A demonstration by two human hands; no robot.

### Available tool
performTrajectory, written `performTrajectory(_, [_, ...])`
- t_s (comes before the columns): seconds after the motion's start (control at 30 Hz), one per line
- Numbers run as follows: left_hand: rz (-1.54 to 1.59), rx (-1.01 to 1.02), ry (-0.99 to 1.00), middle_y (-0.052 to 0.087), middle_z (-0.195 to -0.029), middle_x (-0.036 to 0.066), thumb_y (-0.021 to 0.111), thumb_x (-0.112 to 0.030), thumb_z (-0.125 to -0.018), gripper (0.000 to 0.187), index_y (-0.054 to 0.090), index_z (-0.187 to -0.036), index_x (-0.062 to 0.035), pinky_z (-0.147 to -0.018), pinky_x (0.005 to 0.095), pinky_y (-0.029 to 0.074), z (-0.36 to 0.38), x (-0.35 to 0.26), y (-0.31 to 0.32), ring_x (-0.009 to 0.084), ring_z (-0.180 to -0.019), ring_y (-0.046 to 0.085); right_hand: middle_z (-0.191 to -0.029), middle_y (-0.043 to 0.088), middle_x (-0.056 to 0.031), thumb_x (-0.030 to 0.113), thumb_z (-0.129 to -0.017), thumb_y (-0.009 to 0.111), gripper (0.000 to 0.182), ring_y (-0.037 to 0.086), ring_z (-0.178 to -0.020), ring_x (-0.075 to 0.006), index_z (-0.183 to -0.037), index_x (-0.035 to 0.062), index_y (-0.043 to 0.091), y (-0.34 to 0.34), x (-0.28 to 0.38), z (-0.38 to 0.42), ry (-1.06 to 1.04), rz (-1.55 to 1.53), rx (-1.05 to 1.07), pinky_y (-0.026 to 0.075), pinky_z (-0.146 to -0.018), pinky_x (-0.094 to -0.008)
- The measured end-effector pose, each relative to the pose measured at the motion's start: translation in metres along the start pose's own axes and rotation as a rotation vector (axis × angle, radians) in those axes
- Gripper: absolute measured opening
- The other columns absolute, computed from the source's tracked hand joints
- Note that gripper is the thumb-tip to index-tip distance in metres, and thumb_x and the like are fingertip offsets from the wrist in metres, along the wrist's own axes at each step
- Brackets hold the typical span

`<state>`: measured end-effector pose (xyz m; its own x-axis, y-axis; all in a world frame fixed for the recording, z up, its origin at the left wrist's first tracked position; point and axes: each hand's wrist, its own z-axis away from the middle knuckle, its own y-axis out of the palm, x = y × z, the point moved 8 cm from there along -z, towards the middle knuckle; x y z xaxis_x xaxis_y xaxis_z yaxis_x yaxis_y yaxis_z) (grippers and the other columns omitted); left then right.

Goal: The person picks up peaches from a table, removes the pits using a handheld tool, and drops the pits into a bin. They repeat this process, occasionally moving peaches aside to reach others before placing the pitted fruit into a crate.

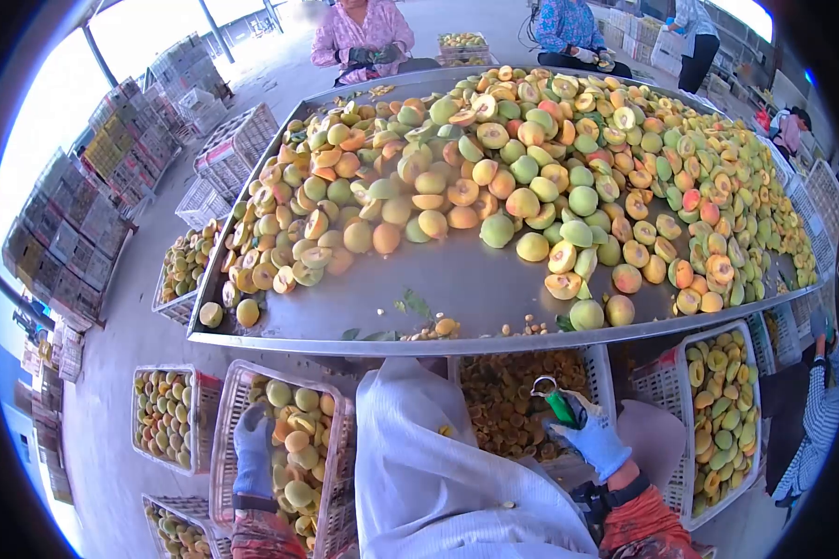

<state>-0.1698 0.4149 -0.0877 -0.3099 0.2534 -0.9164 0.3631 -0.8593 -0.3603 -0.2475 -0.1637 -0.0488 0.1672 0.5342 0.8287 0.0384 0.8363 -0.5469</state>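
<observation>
My left hand (254, 454), in a pale blue-grey glove, lies over the left side of a plastic crate (343, 438) of whole yellow-green stone fruit (298, 442), like apricots or peaches. Its fingers look stretched out along the fruit, with nothing visible in them. In my right hand (595, 445), also gloved, is a green-handled tool (559, 407) with a curved metal loop at its tip. The tool is above a crate (602, 373) of brownish-orange pits or scraps (513, 396). A white apron (429, 466) covers my lap between the hands.
Ahead stands a metal table (475, 279) heaped with whole and halved fruit (531, 177). More fruit crates (163, 416) stand left, and another crate (750, 447) right. Two people (368, 37) work across the table; another person's sleeve (816, 438) shows right. Stacked crates (75, 224) line the left.
</observation>
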Motion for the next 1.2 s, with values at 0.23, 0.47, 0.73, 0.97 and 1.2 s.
performTrajectory(0.23, [0.106, 0.052, 0.296, 0.052, -0.12, 0.009, 0.056, 0.007, -0.079, 0.045, 0.046, -0.123, 0.0017, -0.088, 0.0263, 0.043, -0.14, -0.137, 0.091, 0.0155, -0.104, 0.053, -0.089, 0.065, -0.0151, 0.014, -0.069, 0.073, 0.049, 0.065, -0.082, -0.024, -0.112, 0.0017, 0.053, -0.119, 0.029, -0.079, -0.03, -0.061, -0.283, 0.049, -0.073, -0.0332])
performTrajectory(0.47, [0.089, 0.171, 0.52, 0.048, -0.128, 0.013, 0.058, -0.001, -0.085, 0.048, 0.04, -0.13, 0.0036, -0.096, 0.0279, 0.04, -0.222, -0.273, 0.254, 0.0181, -0.116, 0.046, -0.092, 0.062, -0.0144, 0.014, -0.07, 0.07, 0.042, 0.06, -0.088, -0.0292, -0.109, 0.0042, 0.056, -0.187, 0.035, -0.208, -0.038, 0.247, -0.306, 0.047, -0.074, -0.0341])
performTrajectory(0.73, [-0.501, 0.167, 0.988, 0.039, -0.135, 0.021, 0.071, -0.036, -0.075, 0.076, 0.036, -0.134, -0.0028, -0.106, 0.04, 0.027, -0.22, -0.347, 0.456, 0.0329, -0.129, 0.034, -0.113, 0.056, -0.0119, 0.022, -0.071, 0.068, 0.045, 0.052, -0.105, -0.031, -0.113, 0.0126, 0.057, -0.168, 0.075, -0.354, -0.447, 0.675, -0.385, 0.044, -0.087, -0.0417])
performTrajectory(0.97, [-0.662, 0.183, 1.057, 0.046, -0.134, 0.006, 0.065, -0.023, -0.075, 0.057, 0.049, -0.128, -0.01, -0.11, 0.0421, 0.019, -0.24, -0.327, 0.485, 0.0353, -0.131, 0.028, -0.101, 0.06, -0.01, 0.037, -0.073, 0.065, 0.039, 0.055, -0.096, -0.0318, -0.105, 0.0156, 0.059, -0.109, 0.131, -0.498, -0.552, 0.523, -0.265, 0.041, -0.085, -0.0437])
performTrajectory(1.2, [-0.455, 0.341, 1.138, 0.046, -0.133, 0.013, 0.063, -0.023, -0.07, 0.06, 0.05, -0.128, -0.0112, -0.107, 0.0461, 0.02, -0.227, -0.312, 0.483, 0.033, -0.126, 0.037, -0.094, 0.065, -0.0113, 0.047, -0.077, 0.056, 0.04, 0.062, -0.087, -0.0306, -0.103, 0.0158, 0.057, -0.066, 0.112, -0.517, -0.263, 0.565, -0.108, 0.045, -0.077, -0.0454])
